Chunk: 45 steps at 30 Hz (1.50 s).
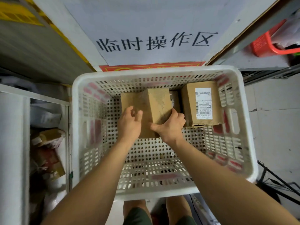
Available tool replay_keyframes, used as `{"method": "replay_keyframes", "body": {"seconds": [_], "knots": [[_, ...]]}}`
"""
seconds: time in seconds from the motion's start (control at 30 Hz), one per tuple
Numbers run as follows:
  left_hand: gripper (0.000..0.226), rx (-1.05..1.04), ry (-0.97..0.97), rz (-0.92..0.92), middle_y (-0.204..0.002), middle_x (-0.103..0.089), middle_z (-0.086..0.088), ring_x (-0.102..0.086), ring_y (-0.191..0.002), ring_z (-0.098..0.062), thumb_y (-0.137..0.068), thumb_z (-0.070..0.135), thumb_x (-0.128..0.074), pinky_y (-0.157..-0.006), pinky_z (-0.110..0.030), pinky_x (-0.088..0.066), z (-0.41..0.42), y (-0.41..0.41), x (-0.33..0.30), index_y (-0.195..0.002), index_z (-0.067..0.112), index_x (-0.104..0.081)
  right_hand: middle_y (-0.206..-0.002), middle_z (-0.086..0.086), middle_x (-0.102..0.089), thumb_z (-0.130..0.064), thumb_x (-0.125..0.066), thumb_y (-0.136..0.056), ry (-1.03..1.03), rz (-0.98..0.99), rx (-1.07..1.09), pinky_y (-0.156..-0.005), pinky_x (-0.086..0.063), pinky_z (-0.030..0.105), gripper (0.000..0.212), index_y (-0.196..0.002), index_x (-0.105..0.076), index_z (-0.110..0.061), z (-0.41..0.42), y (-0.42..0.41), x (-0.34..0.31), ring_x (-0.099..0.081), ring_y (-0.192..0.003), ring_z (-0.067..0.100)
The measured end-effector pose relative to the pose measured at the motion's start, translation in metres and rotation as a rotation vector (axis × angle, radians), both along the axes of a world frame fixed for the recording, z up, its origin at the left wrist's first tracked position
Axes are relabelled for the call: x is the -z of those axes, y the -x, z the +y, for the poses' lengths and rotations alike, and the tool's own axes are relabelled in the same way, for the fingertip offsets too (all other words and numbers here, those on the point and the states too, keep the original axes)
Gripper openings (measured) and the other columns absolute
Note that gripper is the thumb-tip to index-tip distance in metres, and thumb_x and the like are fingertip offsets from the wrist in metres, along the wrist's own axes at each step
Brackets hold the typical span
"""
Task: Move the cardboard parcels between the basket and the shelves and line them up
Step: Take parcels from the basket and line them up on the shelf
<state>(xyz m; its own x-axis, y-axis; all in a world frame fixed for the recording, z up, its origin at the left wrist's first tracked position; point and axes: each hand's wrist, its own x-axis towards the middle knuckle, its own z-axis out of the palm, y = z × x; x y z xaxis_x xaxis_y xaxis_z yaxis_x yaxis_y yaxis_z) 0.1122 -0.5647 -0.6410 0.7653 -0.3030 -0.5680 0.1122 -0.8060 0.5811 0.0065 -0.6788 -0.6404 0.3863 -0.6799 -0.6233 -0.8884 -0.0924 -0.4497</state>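
a plain brown cardboard parcel [154, 109] is sitting tilted in the far middle part of a white perforated basket [162, 71], its near end lower and its faces blurred, with faint printed marks running along the right face. the left hand [129, 122] is pressing against the parcel's left face, thumb and fingers [138, 115] curled onto the cardboard. the right hand [170, 125] is clamping the parcel's near right corner, thumb stretched along the lower edge and fingers [177, 113] wrapping around the right side. so both hands are grasping this one parcel between them, and both bare forearms are reaching in over the basket's near rim.

just right of it, a second parcel [203, 103] is lying in the far right corner of the basket, with a white shipping label [203, 103] on its top face and a torn near edge. a narrow third box [174, 101] is showing in the gap between the two; little of it is visible. the rest of the basket floor, near the person, is showing only its round holes.

beyond the basket, a pale sign [154, 41] with large dark characters is lying on the floor, and a red strip [152, 67] is peeking out at the basket's far rim. on the left, white shelves [14, 143] are holding crumpled bags and small cartons. at the upper right, a red plastic basket [266, 44] is standing on a grey surface.
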Motion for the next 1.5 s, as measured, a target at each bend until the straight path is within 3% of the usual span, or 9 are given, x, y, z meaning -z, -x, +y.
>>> {"method": "replay_keyframes", "body": {"seconds": [0.2,0.4,0.63,0.77,0.83,0.9,1.03,1.27,1.5], "knots": [[0.103,0.043,-0.038,0.085,-0.141,-0.06,-0.006,-0.063,-0.122,-0.028,-0.081,0.085,-0.06,-0.1,-0.04,-0.054,-0.02,0.0,-0.032,-0.151,0.011,-0.042,-0.142,0.014,-0.037,-0.046,-0.092,-0.064,0.24,-0.133,-0.106,-0.108,-0.019,0.035,0.12,-0.158,-0.029,-0.003,0.046,-0.009,-0.001,-0.037,-0.128,0.033],[0.12,-0.114,-0.052,0.158,-0.135,-0.055,-0.007,-0.061,-0.117,-0.027,-0.054,0.087,-0.079,-0.098,-0.04,-0.055,-0.016,-0.02,-0.009,-0.138,0.013,-0.036,-0.13,-0.008,-0.036,-0.028,-0.089,-0.076,-0.144,-0.42,-0.099,-0.116,-0.042,0.025,0.097,-0.157,-0.036,-0.023,0.056,0.003,-0.007,-0.043,-0.127,0.009],[0.121,-0.187,-0.089,0.204,-0.135,-0.052,-0.009,-0.06,-0.115,-0.031,-0.046,0.081,-0.081,-0.098,-0.046,-0.056,0.0,-0.035,0.0,-0.137,0.021,-0.029,-0.139,-0.009,-0.061,0.006,-0.059,-0.091,-0.393,-0.538,0.094,-0.11,-0.051,0.027,0.056,-0.141,-0.063,-0.018,0.061,0.01,-0.026,-0.062,-0.128,0.007],[0.093,-0.249,0.17,0.348,-0.118,-0.073,0.005,-0.072,-0.1,-0.013,-0.055,0.073,-0.088,-0.085,-0.037,-0.061,0.018,-0.04,-0.015,-0.127,0.025,-0.055,-0.125,-0.005,-0.07,-0.016,-0.065,-0.102,-0.274,-0.493,0.225,-0.101,-0.057,0.031,0.028,-0.129,-0.069,-0.022,0.046,0.009,-0.042,-0.068,-0.117,0.013],[0.059,-0.236,0.297,0.437,-0.114,-0.074,0.009,-0.071,-0.101,-0.008,-0.076,0.054,-0.088,-0.08,-0.028,-0.056,0.029,-0.038,-0.036,-0.122,0.031,-0.059,-0.139,-0.008,-0.058,-0.04,-0.07,-0.099,-0.187,-0.394,0.169,-0.111,-0.05,0.034,0.046,-0.142,-0.06,-0.026,0.033,0.01,-0.05,-0.059,-0.126,0.008],[0.062,-0.222,0.397,0.525,-0.12,-0.073,0.007,-0.07,-0.108,-0.012,-0.081,0.048,-0.086,-0.085,-0.032,-0.055,0.041,-0.037,-0.053,-0.131,0.03,-0.056,-0.15,-0.008,-0.052,-0.061,-0.075,-0.089,-0.28,-0.367,0.158,-0.113,-0.049,0.04,0.073,-0.152,-0.049,-0.034,0.023,0.011,-0.065,-0.057,-0.133,0.012],[0.064,-0.183,0.543,0.661,-0.127,-0.075,0.0,-0.07,-0.12,-0.023,-0.084,0.046,-0.082,-0.102,-0.043,-0.053,0.063,-0.039,-0.087,-0.14,0.025,-0.059,-0.135,0.002,-0.071,-0.033,-0.078,-0.096,-0.689,-0.523,0.211,-0.092,-0.061,0.037,0.058,-0.149,-0.054,-0.028,0.013,0.014,-0.099,-0.072,-0.117,0.021],[0.068,-0.121,0.664,0.747,-0.138,-0.069,-0.009,-0.064,-0.129,-0.032,-0.086,0.048,-0.078,-0.112,-0.055,-0.046,0.097,-0.039,-0.16,-0.146,0.023,-0.057,-0.144,0.012,-0.065,-0.031,-0.083,-0.09,-0.908,-0.581,0.164,-0.116,-0.043,0.061,0.084,-0.16,-0.037,-0.033,0.013,0.028,-0.153,-0.061,-0.134,0.037],[0.139,-0.041,0.564,0.336,-0.156,-0.046,0.006,-0.047,-0.141,-0.015,-0.043,0.076,-0.092,-0.117,-0.036,-0.035,0.117,-0.067,-0.268,-0.16,0.031,-0.033,-0.134,0.01,-0.072,-0.02,-0.078,-0.086,-0.748,-0.439,-0.377,-0.093,-0.06,0.039,0.071,-0.153,-0.054,-0.026,-0.02,-0.013,-0.26,-0.072,-0.118,0.032]]}}
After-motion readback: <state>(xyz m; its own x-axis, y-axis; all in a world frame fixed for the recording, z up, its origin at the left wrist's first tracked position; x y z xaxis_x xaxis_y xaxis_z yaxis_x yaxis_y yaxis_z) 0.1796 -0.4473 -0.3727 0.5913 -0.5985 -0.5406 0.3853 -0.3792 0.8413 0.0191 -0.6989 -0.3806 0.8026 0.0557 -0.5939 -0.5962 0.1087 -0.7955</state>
